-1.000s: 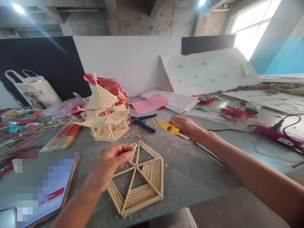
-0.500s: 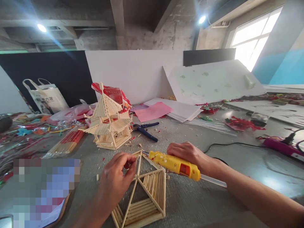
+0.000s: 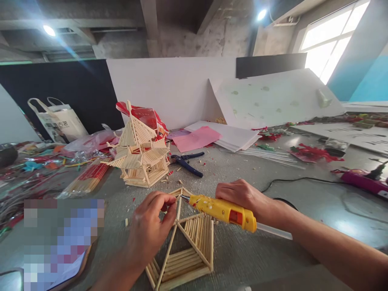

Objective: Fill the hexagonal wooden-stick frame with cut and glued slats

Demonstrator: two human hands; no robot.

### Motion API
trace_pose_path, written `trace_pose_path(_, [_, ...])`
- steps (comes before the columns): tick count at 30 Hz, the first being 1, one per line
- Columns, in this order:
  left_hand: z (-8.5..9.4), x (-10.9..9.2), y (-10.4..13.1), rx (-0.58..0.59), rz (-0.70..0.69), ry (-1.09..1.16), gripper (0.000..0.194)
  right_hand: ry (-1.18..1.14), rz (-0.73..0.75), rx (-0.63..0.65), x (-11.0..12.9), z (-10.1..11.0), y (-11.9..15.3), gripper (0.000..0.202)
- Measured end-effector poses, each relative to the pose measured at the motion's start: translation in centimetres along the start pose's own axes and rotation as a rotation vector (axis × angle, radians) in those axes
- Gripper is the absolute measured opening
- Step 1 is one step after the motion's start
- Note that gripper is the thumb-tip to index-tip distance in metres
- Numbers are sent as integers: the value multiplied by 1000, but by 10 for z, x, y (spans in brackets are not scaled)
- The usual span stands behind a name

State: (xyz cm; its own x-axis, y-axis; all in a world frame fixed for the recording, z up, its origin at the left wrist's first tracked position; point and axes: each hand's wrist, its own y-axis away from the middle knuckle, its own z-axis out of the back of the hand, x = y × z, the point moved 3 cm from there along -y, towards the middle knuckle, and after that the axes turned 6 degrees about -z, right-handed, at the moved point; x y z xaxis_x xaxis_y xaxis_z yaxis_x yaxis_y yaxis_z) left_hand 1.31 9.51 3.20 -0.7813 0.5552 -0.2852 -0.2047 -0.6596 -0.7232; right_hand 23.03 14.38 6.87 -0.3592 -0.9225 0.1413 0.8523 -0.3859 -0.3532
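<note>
My right hand [image 3: 241, 198] grips a yellow hot glue gun [image 3: 218, 208], with a clear glue stick [image 3: 274, 231] poking out of its back. Its metal nozzle points left, at the upper end of a spoke on a flat wooden stick frame [image 3: 189, 279]. That frame lies on the table and has several triangular sections, some filled with rows of sticks. My left hand [image 3: 153, 224] is pinched over the frame's upper left side; whatever sits between thumb and finger is hidden. Beyond stands a tiered pagoda model [image 3: 141, 155] made of the same pale sticks.
Blue-handled pliers [image 3: 189, 165] lie behind the frame, near pink paper [image 3: 197, 139] and white sheets. A bundle of sticks [image 3: 87, 176] and plastic wrapping are at left, with a blurred-out tablet-like device [image 3: 65, 242] closer in. A black cable runs to a purple power strip [image 3: 362, 184].
The glue gun's nozzle has edged left and down onto the spoke near the frame's top corner. My left hand keeps its pinch in nearly the same place. The view has shifted slightly.
</note>
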Motion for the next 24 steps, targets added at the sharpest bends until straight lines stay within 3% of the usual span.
trace_pose_path(24, [-1, 1, 0, 21, 38, 55, 6, -28, -21, 25, -4, -2, 1, 17])
